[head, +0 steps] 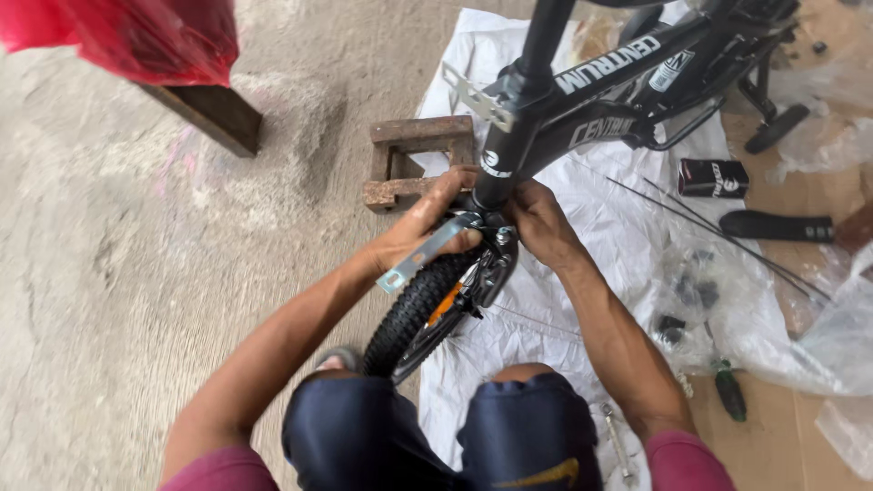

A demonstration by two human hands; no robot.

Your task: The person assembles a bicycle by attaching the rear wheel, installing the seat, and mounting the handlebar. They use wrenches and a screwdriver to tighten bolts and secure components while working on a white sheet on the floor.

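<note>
Person seen from above, lower half of the frame: bare forearms, left hand (427,223) and right hand (541,223) ungloved; short maroon sleeves (682,459) at the bottom corners; dark navy shorts (364,432) with a yellow mark on one leg.

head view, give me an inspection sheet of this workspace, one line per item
surface: bare concrete floor; white plastic sheet and cardboard spread to the right.
job's things: black bicycle frame lying over the sheet; knobby front wheel between the knees; silver metal bracket at the fork crown.
clutter: rusty metal block, small black box, black flat part, green-handled screwdriver, clear plastic bags.
grippers: left hand grips the bracket and fork; right hand presses on the fork crown from the other side.
cables: thin dark cables lie across the sheet.
surroundings: red plastic bag above a wooden plank.
</note>
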